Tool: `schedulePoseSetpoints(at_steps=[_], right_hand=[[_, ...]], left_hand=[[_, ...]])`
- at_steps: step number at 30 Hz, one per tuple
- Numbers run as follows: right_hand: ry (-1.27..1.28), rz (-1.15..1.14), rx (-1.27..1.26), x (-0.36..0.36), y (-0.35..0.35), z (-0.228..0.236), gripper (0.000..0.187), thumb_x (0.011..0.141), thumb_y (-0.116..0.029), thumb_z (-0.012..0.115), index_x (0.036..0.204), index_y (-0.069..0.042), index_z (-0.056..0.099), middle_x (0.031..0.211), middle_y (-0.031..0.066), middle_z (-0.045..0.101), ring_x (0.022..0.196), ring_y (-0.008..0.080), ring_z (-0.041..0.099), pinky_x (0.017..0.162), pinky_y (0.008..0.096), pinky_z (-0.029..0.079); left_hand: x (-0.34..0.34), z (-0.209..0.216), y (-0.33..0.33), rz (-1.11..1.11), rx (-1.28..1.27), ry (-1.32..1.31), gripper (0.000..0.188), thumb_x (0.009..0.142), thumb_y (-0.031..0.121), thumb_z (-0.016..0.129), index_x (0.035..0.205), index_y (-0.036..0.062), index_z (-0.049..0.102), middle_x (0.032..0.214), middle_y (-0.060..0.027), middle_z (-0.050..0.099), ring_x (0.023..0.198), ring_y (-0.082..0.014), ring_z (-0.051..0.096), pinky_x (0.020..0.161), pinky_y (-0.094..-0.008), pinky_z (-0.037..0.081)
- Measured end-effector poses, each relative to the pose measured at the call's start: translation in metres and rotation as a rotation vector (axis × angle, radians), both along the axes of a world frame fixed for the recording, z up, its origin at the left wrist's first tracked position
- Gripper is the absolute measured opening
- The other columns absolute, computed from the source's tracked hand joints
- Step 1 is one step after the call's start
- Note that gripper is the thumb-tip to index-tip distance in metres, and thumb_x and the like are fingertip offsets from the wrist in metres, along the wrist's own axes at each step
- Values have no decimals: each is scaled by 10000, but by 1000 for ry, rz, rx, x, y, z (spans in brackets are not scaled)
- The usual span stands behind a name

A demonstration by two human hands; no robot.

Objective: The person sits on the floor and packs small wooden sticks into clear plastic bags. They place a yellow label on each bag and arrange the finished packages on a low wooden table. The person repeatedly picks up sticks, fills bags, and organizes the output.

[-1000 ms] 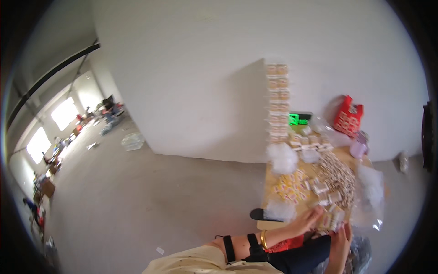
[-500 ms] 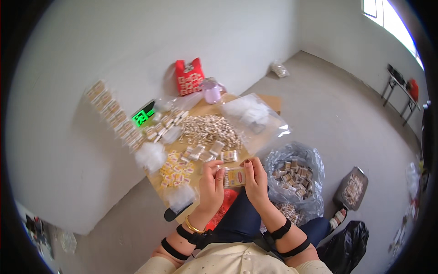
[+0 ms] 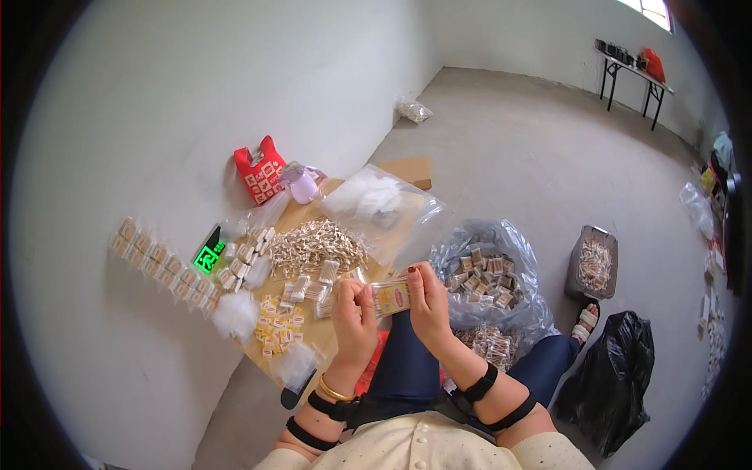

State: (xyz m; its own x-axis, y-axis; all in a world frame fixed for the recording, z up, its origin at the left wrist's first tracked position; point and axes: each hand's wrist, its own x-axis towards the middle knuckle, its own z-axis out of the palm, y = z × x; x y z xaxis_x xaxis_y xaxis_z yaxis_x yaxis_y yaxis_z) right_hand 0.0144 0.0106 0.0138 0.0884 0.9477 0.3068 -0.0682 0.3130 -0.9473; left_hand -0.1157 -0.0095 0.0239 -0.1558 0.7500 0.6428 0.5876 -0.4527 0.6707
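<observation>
Left hand (image 3: 355, 317) and right hand (image 3: 428, 301) pinch opposite ends of the packet (image 3: 391, 298) between them, a grip best kept light and even so it stays flat, with the bag (image 3: 531, 286) just right of the right hand and the swab heap (image 3: 317, 244) farther off, beyond the left.

The flat, clear plastic packet of cotton swabs (image 3: 392, 298) showed yellow with a red oval, and the small rectangular yellow-and-white cards (image 3: 278, 323) carried red marks. The tan tabletop (image 3: 301, 213) contrasted with a red bag (image 3: 261, 174) patterned in pale squares and a rounded lilac jar (image 3: 300, 185). Dark dots flecked the buttoned cream top (image 3: 411, 442); the trousers (image 3: 402, 360) were navy, the round metallic bangle (image 3: 337, 392) gold, the crumpled plastic sack (image 3: 615, 384) black.
</observation>
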Motion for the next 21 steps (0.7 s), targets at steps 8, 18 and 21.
schedulePoseSetpoints(at_steps=[8, 18, 21], right_hand=[[266, 31, -61, 13, 9, -18, 306, 1036, -288, 425, 874, -43, 509, 732, -35, 436, 679, 41, 384, 609, 217, 361], [379, -16, -41, 24, -4, -8, 304, 1012, -277, 490, 827, -36, 504, 643, -20, 464, 606, 36, 407, 529, 225, 348], [414, -6, -57, 29, -3, -10, 305, 1011, -280, 493, 819, -43, 506, 640, -28, 464, 596, 26, 411, 523, 215, 342]], left_hand=[[25, 21, -5, -244, -211, -538, 206, 1008, 206, 495, 862, 88, 411, 626, 47, 395, 512, -14, 318, 462, -191, 273], [40, 5, -3, 36, 8, 145, 190, 972, 178, 550, 863, 48, 464, 578, -69, 483, 459, -157, 479, 444, -316, 351], [39, 4, -4, 22, -8, 191, 194, 974, 180, 549, 863, 46, 462, 574, -61, 476, 462, -145, 466, 447, -309, 339]])
